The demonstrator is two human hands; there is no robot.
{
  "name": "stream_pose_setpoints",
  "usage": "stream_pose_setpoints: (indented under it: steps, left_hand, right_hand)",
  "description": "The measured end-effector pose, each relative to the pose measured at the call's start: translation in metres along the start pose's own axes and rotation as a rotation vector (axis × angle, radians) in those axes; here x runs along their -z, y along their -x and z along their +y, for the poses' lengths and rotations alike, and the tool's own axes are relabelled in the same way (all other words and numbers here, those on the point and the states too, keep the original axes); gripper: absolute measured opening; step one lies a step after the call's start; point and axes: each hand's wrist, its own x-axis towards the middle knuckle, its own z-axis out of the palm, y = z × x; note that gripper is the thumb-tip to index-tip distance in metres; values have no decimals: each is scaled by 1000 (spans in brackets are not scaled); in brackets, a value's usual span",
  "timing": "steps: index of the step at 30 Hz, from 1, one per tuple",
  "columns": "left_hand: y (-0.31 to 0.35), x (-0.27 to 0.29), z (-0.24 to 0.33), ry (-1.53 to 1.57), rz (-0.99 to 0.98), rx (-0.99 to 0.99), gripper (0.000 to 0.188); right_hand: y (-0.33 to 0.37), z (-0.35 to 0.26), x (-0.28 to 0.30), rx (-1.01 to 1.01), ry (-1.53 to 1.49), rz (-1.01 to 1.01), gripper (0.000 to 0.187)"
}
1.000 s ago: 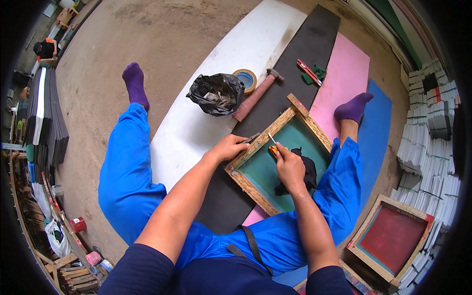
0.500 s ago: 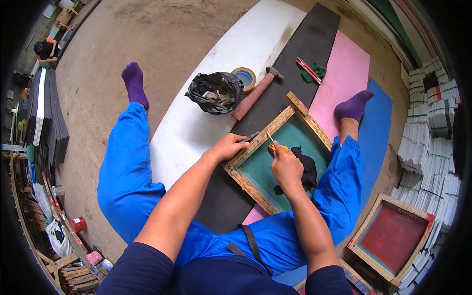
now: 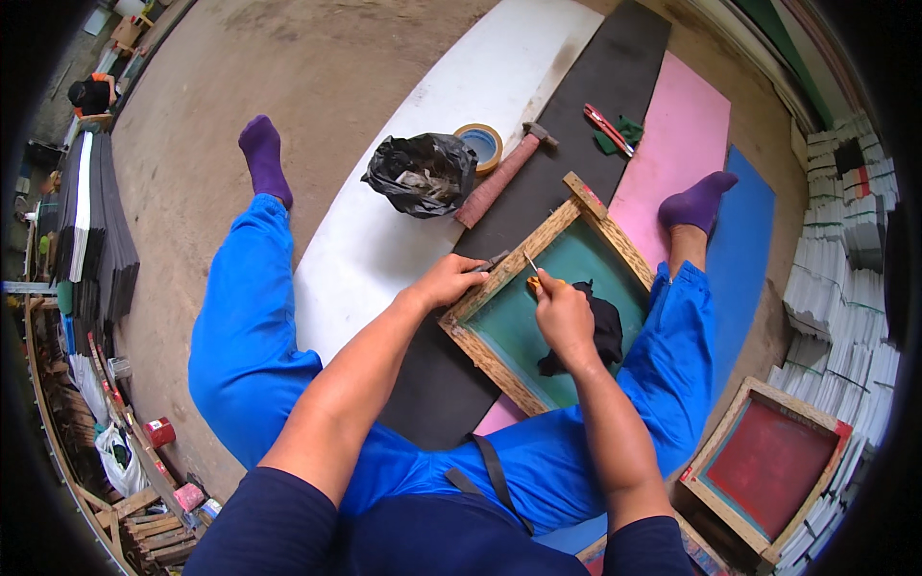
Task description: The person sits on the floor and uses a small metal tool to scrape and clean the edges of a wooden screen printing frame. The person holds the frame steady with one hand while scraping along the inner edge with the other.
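Between my legs lies a wooden screen-printing frame (image 3: 492,368) with green mesh (image 3: 595,252), tilted to my view. My left hand (image 3: 448,281) is closed at its left outer edge on a small dark metal tool (image 3: 497,259), whose kind I cannot make out. Over the mesh my right hand (image 3: 564,319) grips a screwdriver (image 3: 532,264) with a thin metal shaft and a yellow-orange handle, mostly covered by the fingers. The shaft's tip points at the frame's left rail. On the mesh, partly behind my right hand, lies a black cloth (image 3: 605,331).
Ahead are a black plastic bag (image 3: 423,197), a tape roll (image 3: 493,137), a hammer (image 3: 499,180) and a red utility knife (image 3: 609,131) on coloured foam sheets (image 3: 413,120). A red-mesh frame (image 3: 773,463) leans by stacked bundles (image 3: 836,288) at right. Another person (image 3: 93,93) is far left.
The whole view has shifted slightly. Both hands stay at the frame's left rail with the same tools, and the screwdriver tip has moved very little.
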Motion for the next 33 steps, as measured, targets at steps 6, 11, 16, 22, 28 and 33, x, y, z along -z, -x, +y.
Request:
stream_pose_setpoints:
  steps: [6, 11, 16, 22, 28, 33]
  left_hand:
    - [0, 1, 6, 11, -11, 3, 49]
    - [4, 3, 5, 14, 5, 9, 52]
    - [4, 0, 12, 10, 2, 53, 52]
    - [5, 3, 3, -3, 14, 5, 50]
    - [-1, 2, 3, 25, -4, -5, 49]
    - [1, 0, 7, 15, 16, 69, 50]
  right_hand:
    - [2, 27, -38, 86, -178, 173, 38]
    - [8, 13, -22, 67, 79, 109, 36]
    - [-3, 34, -45, 114, -460, 212, 34]
    - [9, 13, -23, 36, -62, 113, 32]
    - [-8, 44, -49, 60, -694, 139, 33]
    - [-8, 45, -47, 99, -542, 198, 34]
